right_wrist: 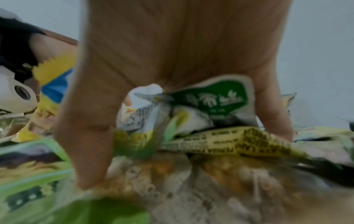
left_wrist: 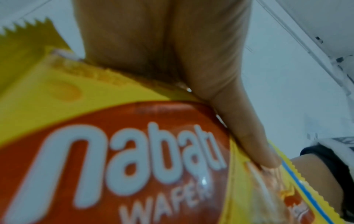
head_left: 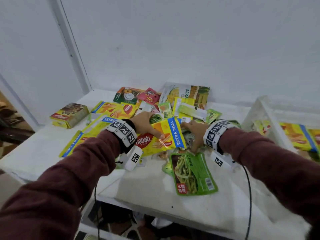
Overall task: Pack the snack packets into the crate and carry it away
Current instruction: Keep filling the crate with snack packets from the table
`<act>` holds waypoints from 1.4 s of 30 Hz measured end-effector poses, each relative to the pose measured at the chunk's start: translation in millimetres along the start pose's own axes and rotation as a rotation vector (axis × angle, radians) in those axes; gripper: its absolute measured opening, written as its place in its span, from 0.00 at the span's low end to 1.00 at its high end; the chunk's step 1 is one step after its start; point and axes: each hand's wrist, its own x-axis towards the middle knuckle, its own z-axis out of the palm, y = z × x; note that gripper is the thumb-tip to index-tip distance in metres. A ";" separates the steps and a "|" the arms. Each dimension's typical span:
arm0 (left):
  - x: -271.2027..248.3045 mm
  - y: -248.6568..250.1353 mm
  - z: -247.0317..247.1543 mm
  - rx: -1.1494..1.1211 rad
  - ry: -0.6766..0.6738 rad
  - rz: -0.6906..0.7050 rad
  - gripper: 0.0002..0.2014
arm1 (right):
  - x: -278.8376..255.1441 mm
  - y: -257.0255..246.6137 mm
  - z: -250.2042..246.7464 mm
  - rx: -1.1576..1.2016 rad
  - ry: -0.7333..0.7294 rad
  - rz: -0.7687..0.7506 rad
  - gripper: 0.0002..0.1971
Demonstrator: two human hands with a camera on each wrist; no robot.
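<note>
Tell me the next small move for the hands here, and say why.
Probably lift both handfuls and swing them right to the crate. The left hand already pinches the yellow Nabati wafer packet, thumb on top, and the right hand has its fingers curled into a bunch of small packets. The crate at the right already holds some packets.

- Nabati wafer packet [head_left: 161, 137]: yellow with a red logo and a blue "EXTRA" band, tilted up off the pile of snack packets [head_left: 173, 108].
- Pile: mostly yellow and green packets, overlapping on the white table.
- Green packet [head_left: 194, 174] showing green strips: flat at the pile's near edge.
- Crate [head_left: 259, 115]: clear plastic, at the right, with yellow packets inside.
</note>
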 end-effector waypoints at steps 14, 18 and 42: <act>-1.1 -0.6 2.5 -0.083 0.064 0.028 0.28 | -15.2 -3.3 -11.3 0.186 0.227 -0.059 0.27; -7.3 14.2 -20.5 -0.091 0.109 0.084 0.28 | -27.2 5.3 -37.0 0.329 0.372 -0.045 0.22; 3.7 364.0 77.9 -0.531 -0.073 0.445 0.27 | -311.3 209.9 -57.8 0.261 0.260 0.364 0.18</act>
